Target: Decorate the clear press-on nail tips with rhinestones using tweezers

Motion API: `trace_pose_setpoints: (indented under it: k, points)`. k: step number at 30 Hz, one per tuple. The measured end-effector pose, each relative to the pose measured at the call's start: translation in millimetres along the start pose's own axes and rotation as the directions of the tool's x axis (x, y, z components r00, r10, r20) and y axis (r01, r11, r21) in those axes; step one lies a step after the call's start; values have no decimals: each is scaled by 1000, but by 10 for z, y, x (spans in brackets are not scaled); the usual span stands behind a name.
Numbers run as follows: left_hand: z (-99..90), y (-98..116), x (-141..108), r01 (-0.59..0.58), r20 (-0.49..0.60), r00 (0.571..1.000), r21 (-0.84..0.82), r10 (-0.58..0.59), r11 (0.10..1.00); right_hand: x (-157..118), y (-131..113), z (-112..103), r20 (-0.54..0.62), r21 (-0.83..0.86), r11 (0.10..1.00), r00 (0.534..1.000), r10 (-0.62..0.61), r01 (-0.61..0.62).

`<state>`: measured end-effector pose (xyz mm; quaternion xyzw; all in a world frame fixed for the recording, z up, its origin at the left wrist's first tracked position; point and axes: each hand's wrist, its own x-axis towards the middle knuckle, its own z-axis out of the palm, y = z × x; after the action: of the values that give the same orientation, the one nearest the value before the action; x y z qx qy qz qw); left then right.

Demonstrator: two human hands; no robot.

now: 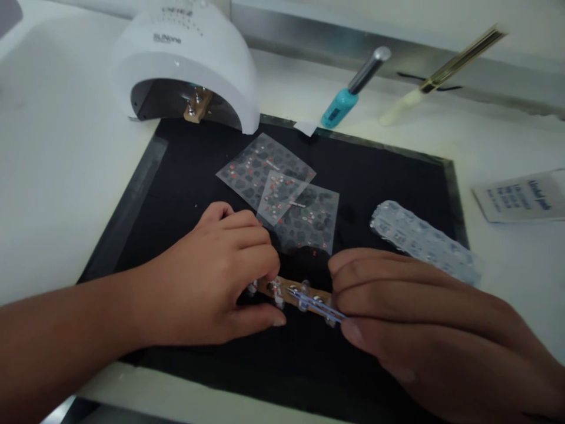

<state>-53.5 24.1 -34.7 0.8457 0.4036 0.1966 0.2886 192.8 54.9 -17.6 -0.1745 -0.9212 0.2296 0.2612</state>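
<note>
A wooden strip [289,290] bearing several small clear nail tips lies on the black mat [185,171]. My left hand [216,277] is closed around the strip's left part, thumb below and fingers above. One nail tip [277,292] with red and white marks shows beside its thumb and index finger. My right hand [397,306] pinches thin bluish tweezers [324,308], whose points reach left over the strip, close to that tip. Just beyond the hands, two overlapping transparent sticker sheets [309,221] with small red and white designs lie on the mat.
A white lamp [189,53] at the back left holds another wooden piece [198,106]. Behind the mat are a teal bottle [339,108] and a pale brush-like item [401,107]. To the right lie a clear bumpy strip [419,238] and a white packet [521,197].
</note>
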Motion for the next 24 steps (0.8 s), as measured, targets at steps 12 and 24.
trace_pose_setpoints:
  k: [12, 24]
  points:
    - [6, -3, 3, 14, 1, 1000, -8, -14, 1000, 67, -1, 37, -39, -68, 997, 998, -46, 43]
    - [-4, 3, 6, 22, -7, 1000, -30, -22, 999, -18, -9, 53, -59, -48, 997, 997, -58, 55]
